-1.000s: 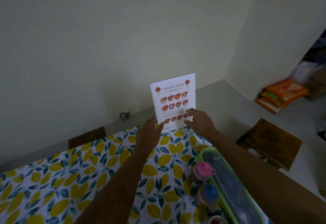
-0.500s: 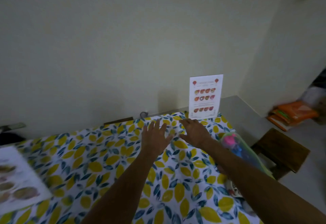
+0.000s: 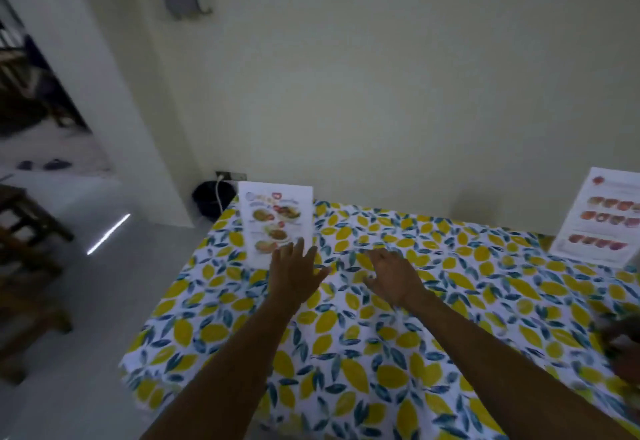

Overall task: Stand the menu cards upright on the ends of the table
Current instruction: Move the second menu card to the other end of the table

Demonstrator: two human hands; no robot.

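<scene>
Right menu card [image 3: 601, 218] is cut off by the right frame edge; only its left part shows, standing at the table's right end against the wall. Print on it is blurred, just rows of red dish photos. Dark blurred object [image 3: 623, 346] at the right edge of the table can't be identified. Left menu card [image 3: 277, 223] sits at the table's far-left corner; its bottom right corner is hidden behind the left hand's fingers. Can't tell if it's fully upright or leaning, and whether the fingers actually touch it.

Left hand [image 3: 294, 273]: fingers spread wide, palm down, holding nothing, fingertips at the lower edge of the left card. Right hand [image 3: 391, 275]: fingers loosely curled, palm down over the tablecloth [image 3: 346, 353], empty, well apart from both cards. Whether either palm rests on the cloth can't be told.

Versus 0.5 s ago: view has swung left. The Chinese-food card that stood just beyond the hands is now far right and clipped. The card that was a blurred patch at the left edge is now centre-left, right at the left hand. Both hands were empty then too. The green-rimmed container with coloured caps is out of view. A doorway and wooden stools [image 3: 24, 218] now show at left.
</scene>
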